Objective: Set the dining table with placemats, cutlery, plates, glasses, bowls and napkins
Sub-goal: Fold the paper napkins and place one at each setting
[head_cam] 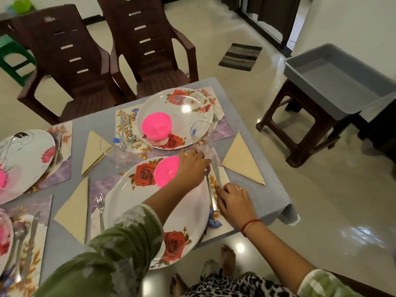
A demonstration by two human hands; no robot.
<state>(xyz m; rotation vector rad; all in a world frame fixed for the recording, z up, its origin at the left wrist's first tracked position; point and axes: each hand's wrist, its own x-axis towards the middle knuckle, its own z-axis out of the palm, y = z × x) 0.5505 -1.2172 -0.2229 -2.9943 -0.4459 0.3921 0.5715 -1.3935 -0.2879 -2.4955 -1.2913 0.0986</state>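
Reaching over the plate (188,213), left hand (192,166) pinches the spoon (208,183); right hand (234,200) apparently holds the knife (216,171).

table (227,99): grey | lying on it: four floral placemats (222,129); three folded beige napkins (242,161)

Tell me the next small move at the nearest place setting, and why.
Probably draw the knife back towards the near table edge with the right hand, until it is level with the spoon. The right hand's fingertips touch the knife's handle end, which lies farther up than the spoon's. The left hand grips the spoon's bowl end beside the plate, steadying it.
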